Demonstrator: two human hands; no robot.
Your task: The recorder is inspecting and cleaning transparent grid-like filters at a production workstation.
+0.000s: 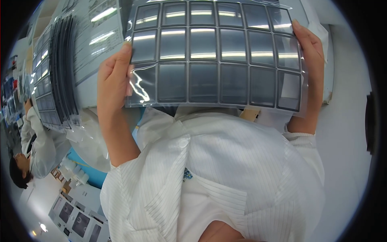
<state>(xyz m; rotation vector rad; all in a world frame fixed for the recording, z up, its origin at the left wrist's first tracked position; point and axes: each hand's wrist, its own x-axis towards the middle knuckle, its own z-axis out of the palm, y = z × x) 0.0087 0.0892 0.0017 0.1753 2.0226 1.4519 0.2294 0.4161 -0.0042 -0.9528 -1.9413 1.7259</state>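
A clear plastic sheet (203, 82) is stretched between my hands in front of my chest, with three rows of dark, glossy rectangular panels set in it. My left hand (113, 76) grips its left edge, thumb up along the side. On the opposite edge my right hand (312, 50) is closed, near the upper corner. Bright bands of light reflect across the panels. One panel at the lower right shows a pale rectangular patch, and the film border wrinkles near my left hand. The fingers behind the sheet are mostly hidden.
Left of me stands a stack of similar dark-panelled sheets (60, 68). Beyond my left hand, printed papers (98, 44) lie under a shiny cover. A co-worker in white (42, 145) is at the far left. A clear plastic bag (86, 139) hangs near a blue surface (92, 173).
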